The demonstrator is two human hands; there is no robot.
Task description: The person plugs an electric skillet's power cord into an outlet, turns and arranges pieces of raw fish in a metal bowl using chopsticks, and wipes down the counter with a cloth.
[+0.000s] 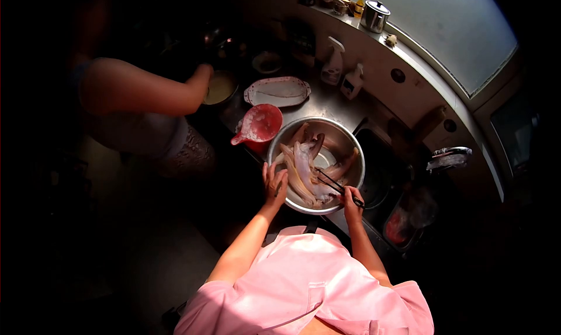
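Note:
A wide metal basin [358, 154] stands in front of me, with several long, pale, slippery-looking fish [302, 160] lying in it. On the basin's left rim is my left hand [276, 183], thumb on the inner side and fingers along the outside. My right hand [352, 200] is closed at the lower right rim around what look like black-handled scissors [332, 183]. Their two thin dark blades reach over the fish, tips slightly apart. Right behind my left hand sits a red plastic bowl [261, 122], white powder stuck to its inside.
At the left, another person's arm [152, 89] reaches to a bowl of pale liquid [220, 88]. An oblong plate [277, 92] lies behind the red bowl. Two spray bottles [333, 63] stand by the wall. A lidded pot [375, 16] sits on the window ledge. A dark stove [377, 177] lies right.

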